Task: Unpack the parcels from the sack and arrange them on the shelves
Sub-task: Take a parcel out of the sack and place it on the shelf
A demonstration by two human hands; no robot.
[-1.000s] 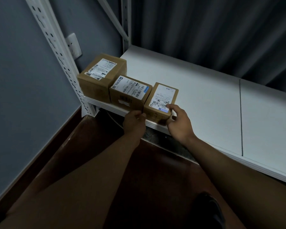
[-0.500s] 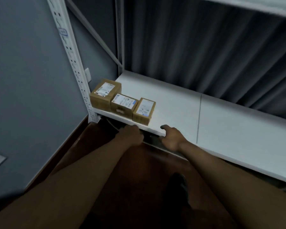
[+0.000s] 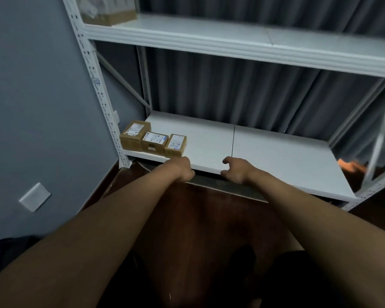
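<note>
Brown parcels (image 3: 153, 139), three of them, sit side by side at the near left of the low shelf (image 3: 276, 152). The left hand (image 3: 182, 168) and right hand (image 3: 235, 172) hold nothing, fingers loosely curled. No sack shows, so I cannot tell how many are left.

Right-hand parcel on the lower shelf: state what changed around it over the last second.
Both hands let go of the right-hand parcel and drew back toward the person. The left hand and right hand now hold nothing, at the lower shelf's front edge. All three parcels stayed in their row at the shelf's left end.
</note>
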